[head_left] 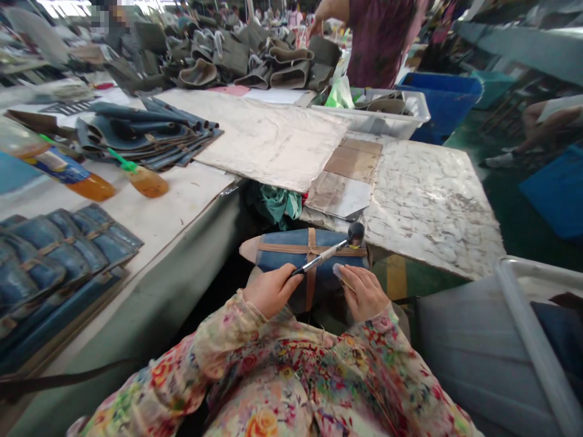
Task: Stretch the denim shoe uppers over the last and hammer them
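In my left hand is a hammer with a black grip, a metal shaft and a rounded black head; the fingers are closed around the grip. Its head is at the right end of a blue leather-like piece lying before me over a rounded support. Tan strips cross on this piece, and its left end is pale. My right hand rests at the near right side of the piece, fingers stretched over it. Something whitish is at a fingertip; I cannot tell whether it is a cover or a scrap.
Blue pieces with tan strips are stacked on the left table, near an orange-filled bottle and a small green-nozzled bottle. A worn board lies ahead right. A grey bin stands right. A person stands beyond.
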Tool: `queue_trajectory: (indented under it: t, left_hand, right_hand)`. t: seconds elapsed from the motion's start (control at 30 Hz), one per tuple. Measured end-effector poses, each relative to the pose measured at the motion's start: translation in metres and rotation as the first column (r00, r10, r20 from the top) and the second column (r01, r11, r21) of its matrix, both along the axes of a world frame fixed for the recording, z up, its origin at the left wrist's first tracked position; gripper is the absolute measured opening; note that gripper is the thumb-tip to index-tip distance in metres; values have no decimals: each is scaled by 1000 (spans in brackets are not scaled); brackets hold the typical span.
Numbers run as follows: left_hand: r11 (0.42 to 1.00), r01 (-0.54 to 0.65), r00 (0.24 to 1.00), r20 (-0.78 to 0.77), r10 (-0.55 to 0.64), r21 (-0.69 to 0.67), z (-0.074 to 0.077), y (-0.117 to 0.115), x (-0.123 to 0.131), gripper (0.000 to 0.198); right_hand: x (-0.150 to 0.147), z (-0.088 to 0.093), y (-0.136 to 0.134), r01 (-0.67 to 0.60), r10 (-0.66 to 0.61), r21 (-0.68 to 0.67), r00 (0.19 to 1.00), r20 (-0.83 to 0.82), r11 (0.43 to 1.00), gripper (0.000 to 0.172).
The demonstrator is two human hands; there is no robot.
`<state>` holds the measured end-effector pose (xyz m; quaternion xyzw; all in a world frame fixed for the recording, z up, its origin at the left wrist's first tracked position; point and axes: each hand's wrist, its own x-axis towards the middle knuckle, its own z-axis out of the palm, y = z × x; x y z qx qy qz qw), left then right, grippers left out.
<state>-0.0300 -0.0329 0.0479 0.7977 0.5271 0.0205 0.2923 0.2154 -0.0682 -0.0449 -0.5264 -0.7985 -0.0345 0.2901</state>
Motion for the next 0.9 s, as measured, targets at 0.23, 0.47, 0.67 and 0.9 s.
queue_trajectory:
  t: [0.23,0.47,0.67,0.9]
  left_hand:
    - [991,-93,994,-72,86,-93,6,-25,-65,34]
    - [974,-219,972,-92,214,-52,8,-30,-83,34]
    - [939,-341,940,16,341,35,7,-38,-108,37]
    - [912,-404,901,-144,409,67,4,-40,-140,37]
  right_hand:
    - [4,-6,4,-36,35,76,999,19,996,45]
    - [12,-9,8,-82,79,71,995,53,994,48]
    - [14,-7,10,-97,94,64,994,50,993,51]
    - [13,-2,14,-8,8,41,1000,7,999,51]
